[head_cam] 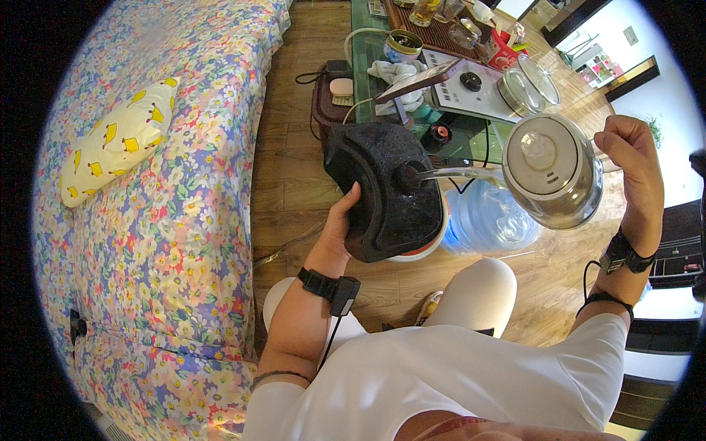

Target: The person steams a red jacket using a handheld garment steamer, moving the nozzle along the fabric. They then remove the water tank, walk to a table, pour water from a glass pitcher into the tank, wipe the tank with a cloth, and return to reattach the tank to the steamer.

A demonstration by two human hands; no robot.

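My left hand (340,220) grips the near left edge of a black curved container (380,204), thumb on top. Its surface looks rubbery, with wet specks and a round opening near its right side. Around the handle of a kettle (554,171) with a metal lid, my right hand (629,146) is closed. The kettle is tilted with its spout to the left, and a clear stream, apparently water, reaches the container's opening. Under the container, the white rim of a reddish basin or bucket (424,253) shows; the rest of it is hidden.
A blue plastic water jug (491,218) stands on the wood floor below the kettle. The glass table (364,49) ahead bears a phone (422,80), a white cloth, a tin (402,44), a lidded pot (527,85) and a red tub (502,49). At left is a flowered bed (182,231) with a pillow (121,143).
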